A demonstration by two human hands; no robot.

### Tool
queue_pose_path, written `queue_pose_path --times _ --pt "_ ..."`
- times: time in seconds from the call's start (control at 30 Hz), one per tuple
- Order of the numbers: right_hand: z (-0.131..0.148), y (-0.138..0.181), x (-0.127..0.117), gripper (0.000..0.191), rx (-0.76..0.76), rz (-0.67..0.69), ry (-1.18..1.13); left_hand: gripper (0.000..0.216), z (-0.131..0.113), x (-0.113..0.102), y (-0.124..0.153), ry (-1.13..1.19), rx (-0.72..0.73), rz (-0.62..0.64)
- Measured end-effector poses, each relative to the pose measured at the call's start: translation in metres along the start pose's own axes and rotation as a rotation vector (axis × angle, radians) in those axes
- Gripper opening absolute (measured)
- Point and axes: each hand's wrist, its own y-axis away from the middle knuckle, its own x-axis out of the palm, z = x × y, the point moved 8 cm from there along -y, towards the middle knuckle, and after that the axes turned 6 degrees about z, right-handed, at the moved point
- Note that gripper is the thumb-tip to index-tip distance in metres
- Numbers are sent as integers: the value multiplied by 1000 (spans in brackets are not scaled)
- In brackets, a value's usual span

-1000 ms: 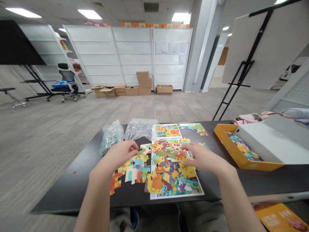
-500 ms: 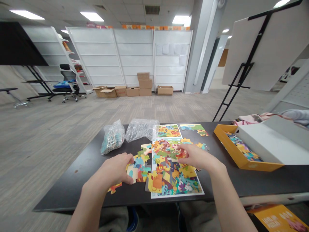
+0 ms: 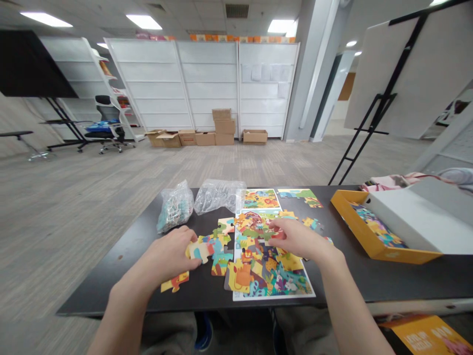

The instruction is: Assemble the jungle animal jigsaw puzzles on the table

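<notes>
My left hand (image 3: pixel 170 252) curls around a cream-and-yellow puzzle piece (image 3: pixel 200 251), thumb and fingers at its left edge. Beside that piece lie joined colourful pieces (image 3: pixel 222 261). A yellow-orange piece (image 3: pixel 175 282) rests below my left hand. My right hand (image 3: pixel 293 237) hovers over the printed puzzle sheet (image 3: pixel 271 297), thumb and forefinger apart with nothing visible between them. Several loose pieces cover the sheet, among them an orange-and-yellow piece (image 3: pixel 239 276) near its lower left corner and a yellow piece (image 3: pixel 290 261) under my right wrist.
Behind the pieces sit a filled clear bag (image 3: pixel 176 209) and a crumpled plastic bag (image 3: pixel 218 195). A picture card (image 3: pixel 260 198) and a joined strip (image 3: pixel 294 194) lie at the back. An orange-sided box (image 3: pixel 401 255) with pieces inside stands right on the black table (image 3: pixel 121 276).
My left hand has shifted left and slightly up, and the cream-and-yellow piece has moved left with it. My right hand has moved slightly left, its thumb and forefinger now apart.
</notes>
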Motion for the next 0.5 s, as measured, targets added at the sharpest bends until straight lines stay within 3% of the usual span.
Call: queue_pose_path --times 0.23,0.5 --pt "4 -1 3 29 -10 10 27 41 30 6 -13 -41 -152 18" --pt "0 -1 4 27 -37 1 8 37 15 -6 -10 -24 -78 -137"
